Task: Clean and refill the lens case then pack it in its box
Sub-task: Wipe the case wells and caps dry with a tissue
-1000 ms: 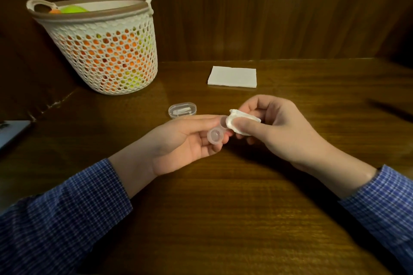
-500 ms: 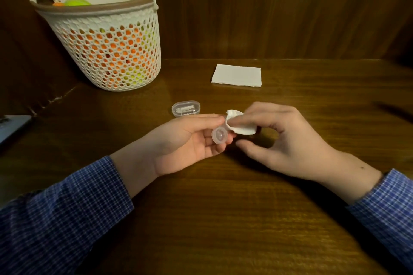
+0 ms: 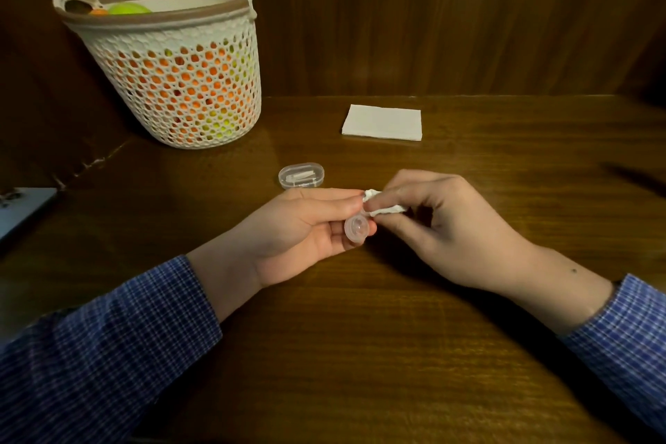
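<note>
Left hand [image 3: 306,227] pinches the clear lens case [image 3: 356,227] steady just over the table [image 3: 360,353] while, at its two o'clock, right hand [image 3: 443,223] pinches a tissue wad [image 3: 383,205], seemingly wiping the hidden well.

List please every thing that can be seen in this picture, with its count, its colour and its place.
lens case: 1, clear, held in the left hand near the middle
tissue wad: 1, white, pinched in the right hand, touching the lens case
small oval box: 1, clear, on the table just behind the hands
folded napkin: 1, white, flat at the back of the table
basket: 1, white mesh with a brown rim, back left, holding orange and green things
table: 1, dark brown wood
grey flat thing: 1, left edge, cut off, cannot tell what
sleeves: 2, blue checked
left hand: 1, fingers round the lens case
right hand: 1, fingers pinching the tissue wad
</note>
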Demonstrator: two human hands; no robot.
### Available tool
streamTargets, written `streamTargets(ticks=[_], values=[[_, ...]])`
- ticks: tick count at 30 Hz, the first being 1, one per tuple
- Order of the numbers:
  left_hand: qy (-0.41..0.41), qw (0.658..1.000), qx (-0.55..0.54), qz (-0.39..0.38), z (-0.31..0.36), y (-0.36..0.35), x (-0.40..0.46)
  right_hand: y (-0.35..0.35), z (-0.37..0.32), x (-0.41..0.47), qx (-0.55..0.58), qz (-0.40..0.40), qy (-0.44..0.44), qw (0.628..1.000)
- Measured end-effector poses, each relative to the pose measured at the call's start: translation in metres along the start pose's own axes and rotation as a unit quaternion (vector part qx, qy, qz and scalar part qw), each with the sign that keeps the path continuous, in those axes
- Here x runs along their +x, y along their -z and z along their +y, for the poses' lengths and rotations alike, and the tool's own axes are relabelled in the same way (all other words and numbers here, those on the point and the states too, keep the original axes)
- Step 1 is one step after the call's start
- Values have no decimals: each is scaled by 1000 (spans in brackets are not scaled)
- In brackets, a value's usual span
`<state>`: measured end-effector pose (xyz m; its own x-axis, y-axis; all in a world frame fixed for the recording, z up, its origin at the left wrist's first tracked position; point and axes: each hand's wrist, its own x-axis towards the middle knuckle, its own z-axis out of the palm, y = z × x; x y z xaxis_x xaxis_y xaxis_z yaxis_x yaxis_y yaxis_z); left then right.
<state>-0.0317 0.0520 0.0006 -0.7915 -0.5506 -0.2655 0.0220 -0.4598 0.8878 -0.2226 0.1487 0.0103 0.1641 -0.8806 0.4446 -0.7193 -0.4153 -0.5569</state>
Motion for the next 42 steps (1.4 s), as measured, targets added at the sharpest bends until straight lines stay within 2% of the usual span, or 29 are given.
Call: streamTargets(ticks=[4, 6, 8, 9, 10, 13, 15, 18, 29, 35, 42], values=[[4, 1000, 4, 10, 1, -1, 1, 2, -1, 1, 48, -15, -73, 996], [6, 1000, -12, 6, 3, -1, 2, 5, 1, 2, 134, -14, -102, 986], [10, 999, -46, 1, 6, 1, 2, 8, 1, 2, 281, 19, -146, 948], [12, 998, -60, -1, 6, 2, 3, 10, 1, 3, 333, 42, -161, 928], [15, 997, -70, -7, 7, 3, 2, 11, 1, 2, 346, 63, -153, 924], [17, 996, -80, -26, 6, 4, 2, 8, 0, -2, 173, 60, -25, 983], [10, 997, -72, -18, 4, 4, 3, 3, -2, -5, 91, 30, 32, 995], [-1, 998, -59, 0, 3, 3, 4, -3, -2, -7, 41, 17, 62, 997], [-33, 997, -72, -8, 1, -5, 1, -11, 3, -5, -47, 73, 100, 991], [-27, 998, -11, -63, 3, -4, -3, -2, 5, -7, -59, 100, 141, 983], [-55, 995, -35, -72, 0, 0, -1, -5, 5, -6, -47, 95, 98, 990]])
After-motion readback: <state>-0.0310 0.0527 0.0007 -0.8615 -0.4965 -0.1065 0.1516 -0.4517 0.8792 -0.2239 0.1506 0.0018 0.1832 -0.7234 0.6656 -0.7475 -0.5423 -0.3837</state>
